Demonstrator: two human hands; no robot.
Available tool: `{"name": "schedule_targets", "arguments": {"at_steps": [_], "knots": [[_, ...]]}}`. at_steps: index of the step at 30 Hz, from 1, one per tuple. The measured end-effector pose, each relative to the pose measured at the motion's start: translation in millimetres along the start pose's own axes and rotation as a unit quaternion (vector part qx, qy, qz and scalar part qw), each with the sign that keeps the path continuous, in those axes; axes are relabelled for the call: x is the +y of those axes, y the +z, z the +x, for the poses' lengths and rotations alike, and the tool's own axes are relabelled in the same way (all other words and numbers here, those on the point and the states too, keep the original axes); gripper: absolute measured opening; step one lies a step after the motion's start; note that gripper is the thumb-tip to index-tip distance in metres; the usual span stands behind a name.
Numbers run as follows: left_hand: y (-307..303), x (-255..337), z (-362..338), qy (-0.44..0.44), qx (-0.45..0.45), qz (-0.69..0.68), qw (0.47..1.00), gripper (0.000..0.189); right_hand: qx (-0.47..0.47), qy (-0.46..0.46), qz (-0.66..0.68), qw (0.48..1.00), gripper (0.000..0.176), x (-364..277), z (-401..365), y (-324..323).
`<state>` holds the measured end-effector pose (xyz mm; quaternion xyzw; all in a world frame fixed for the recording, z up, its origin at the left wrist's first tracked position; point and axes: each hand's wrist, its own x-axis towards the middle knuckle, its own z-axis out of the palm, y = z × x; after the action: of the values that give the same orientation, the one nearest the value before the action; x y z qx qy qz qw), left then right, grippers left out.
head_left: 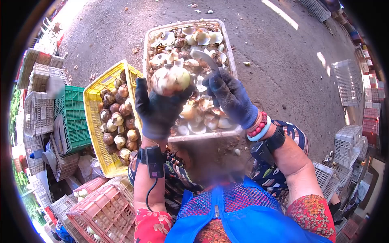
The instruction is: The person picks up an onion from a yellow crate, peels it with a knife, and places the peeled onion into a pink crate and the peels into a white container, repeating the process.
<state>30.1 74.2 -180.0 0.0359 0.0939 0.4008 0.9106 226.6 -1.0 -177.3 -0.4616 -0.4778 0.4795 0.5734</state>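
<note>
Green crate (73,119): stands to the left of the yellow one, pale crates about it.
Yellow crate (113,170): just beside the left arm, probably so its brown-skinned bulbs (117,119) are within easy reach.
Left hand (160,109): dark-gloved, fingers clamped around a bulb from beneath, a hold that seems to leave the top and right side free for the blade.
Held bulb (172,80): raised above the tray, pale and blurred (its far side is hidden).
White tray (206,135): in front of the person, under both hands, full of peelings (202,38); likely set there to catch scraps.
Curved knife (207,60): blade angled up and leftward, near the bulb; whether they touch, I cannot tell.
Right hand (231,93): gloved, fingers together around the mostly hidden handle, presumably for firm control.
</note>
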Motion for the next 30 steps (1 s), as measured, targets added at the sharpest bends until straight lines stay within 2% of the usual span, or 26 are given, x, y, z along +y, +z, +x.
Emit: {"name": "schedule_targets", "arguments": {"at_steps": [1, 2, 3, 5, 6, 7, 9, 11, 12, 15, 19, 23, 25, 27, 30], "knots": [[-1, -1, -1, 0.052, 0.022, 0.139, 0.989, 0.070, -0.018, 0.021, -0.020, 0.999, 0.037, 0, 0, -2], [-1, -3, -2, 0.104, 0.043, 0.276, 0.955, 0.072, -0.037, 0.043, -0.039, 0.998, 0.037, 0, 0, -5], [-2, -5, -3, 0.153, 0.064, 0.406, 0.899, 0.074, -0.053, 0.083, -0.029, 0.995, 0.036, -3, -1, -7], [-2, -9, -8, 0.237, 0.102, 0.638, 0.726, 0.078, -0.077, 0.182, 0.019, 0.980, 0.036, -18, -3, -11], [-2, -12, -9, 0.270, 0.116, 0.734, 0.613, 0.080, -0.086, 0.239, 0.058, 0.965, 0.036, -26, -4, -12], [-1, -15, -11, 0.296, 0.126, 0.813, 0.486, 0.082, -0.096, 0.235, 0.043, 0.966, 0.036, -31, -4, -13], [26, -27, -14, 0.232, 0.170, 0.694, 0.659, 0.089, -0.115, 0.228, 0.012, 0.967, 0.037, -36, -4, -15], [27, -30, -13, 0.270, 0.139, 0.707, 0.638, 0.085, -0.130, 0.226, 0.009, 0.965, 0.038, -38, -6, -17], [14, -25, -12, 0.340, 0.086, 0.775, 0.526, 0.078, -0.135, 0.223, 0.003, 0.965, 0.038, -38, -7, -17], [-4, -20, -14, 0.419, 0.032, 0.816, 0.398, 0.068, -0.143, 0.201, -0.023, 0.969, 0.040, -40, -8, -13], [-5, -21, -13, 0.439, 0.002, 0.793, 0.423, 0.067, -0.142, 0.150, -0.050, 0.977, 0.041, -46, -10, -9], [1, -24, -16, 0.411, 0.020, 0.765, 0.496, 0.066, -0.168, 0.155, -0.031, 0.973, 0.039, -50, -12, -8], [-10, -23, -19, 0.431, 0.036, 0.754, 0.494, 0.063, -0.189, 0.200, -0.024, 0.961, 0.043, -56, -12, -7], [-19, -20, -21, 0.444, 0.017, 0.755, 0.483, 0.059, -0.209, 0.262, -0.011, 0.942, 0.039, -60, -14, -6], [-11, -18, -20, 0.409, -0.038, 0.772, 0.485, 0.049, -0.177, 0.375, 0.055, 0.908, 0.036, -53, -26, 5]]}}
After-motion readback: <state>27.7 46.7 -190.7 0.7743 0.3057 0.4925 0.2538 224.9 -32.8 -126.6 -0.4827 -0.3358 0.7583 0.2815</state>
